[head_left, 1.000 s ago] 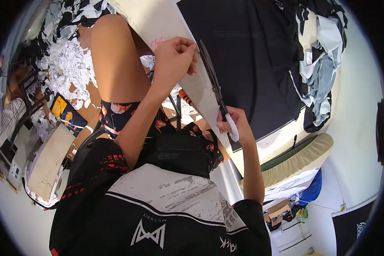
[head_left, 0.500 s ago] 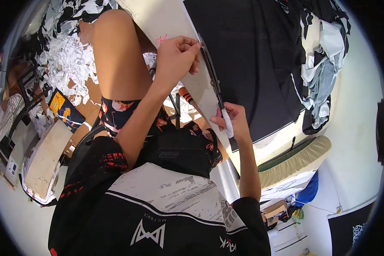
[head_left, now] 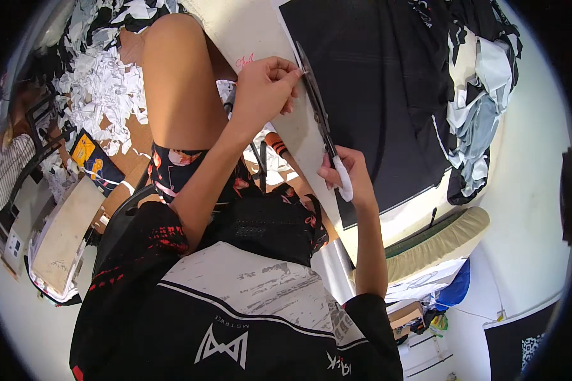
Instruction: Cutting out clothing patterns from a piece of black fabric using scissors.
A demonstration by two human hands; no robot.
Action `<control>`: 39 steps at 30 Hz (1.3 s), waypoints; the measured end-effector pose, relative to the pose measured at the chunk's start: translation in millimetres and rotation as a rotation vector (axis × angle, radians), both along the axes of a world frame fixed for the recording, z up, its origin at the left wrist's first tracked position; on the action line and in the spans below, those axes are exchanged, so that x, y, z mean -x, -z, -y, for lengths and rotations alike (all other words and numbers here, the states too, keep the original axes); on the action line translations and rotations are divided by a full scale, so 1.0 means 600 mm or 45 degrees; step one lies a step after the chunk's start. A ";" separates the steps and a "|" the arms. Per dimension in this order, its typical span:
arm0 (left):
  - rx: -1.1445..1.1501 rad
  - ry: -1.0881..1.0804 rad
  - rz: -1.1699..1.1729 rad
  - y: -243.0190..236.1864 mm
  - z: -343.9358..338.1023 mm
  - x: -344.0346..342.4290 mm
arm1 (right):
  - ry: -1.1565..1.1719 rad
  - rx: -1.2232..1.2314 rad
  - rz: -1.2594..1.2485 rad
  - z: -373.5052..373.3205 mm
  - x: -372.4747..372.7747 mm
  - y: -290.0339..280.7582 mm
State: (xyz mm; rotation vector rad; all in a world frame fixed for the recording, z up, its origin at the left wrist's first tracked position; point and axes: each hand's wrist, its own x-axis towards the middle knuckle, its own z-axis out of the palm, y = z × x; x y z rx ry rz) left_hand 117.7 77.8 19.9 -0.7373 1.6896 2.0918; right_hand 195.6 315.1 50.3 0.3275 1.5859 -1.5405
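So nearest to me is my right hand [head_left: 344, 174], fingers curled shut around the handle end of a long pair of scissors [head_left: 316, 109] (the handle loop looks wrapped in something white). From that grip the blades run up and away from me, leaning a little to the left, so the long axis goes pretty much from my right hand straight toward my left one. The tip ends right at my left fingertips.

My left hand [head_left: 265, 89] is further out, closed in a pinch on a tiny pale scrap [head_left: 303, 72] at the blade tip. It's too small to tell what it is, paper or fabric, can't say. That's the bit everything turns on: the scrap sits at the far end of the scissors, touching or just beside the point, with my left hand on its left side and my right hand well back along the same line. So the left hand is the one on the scrap, the right only reaches it through the blades.

Under the scissors is the pale table [head_left: 254, 28], and just right of the blades lies a big black cloth [head_left: 375, 82] spread flat. My bare knee [head_left: 178, 76] sticks up left of my left arm, and beyond it the floor has a heap of white and black cuttings [head_left: 102, 95].
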 end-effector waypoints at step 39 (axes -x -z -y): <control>-0.077 0.109 0.032 -0.004 0.014 -0.008 | 0.148 -0.099 0.033 0.056 0.023 -0.010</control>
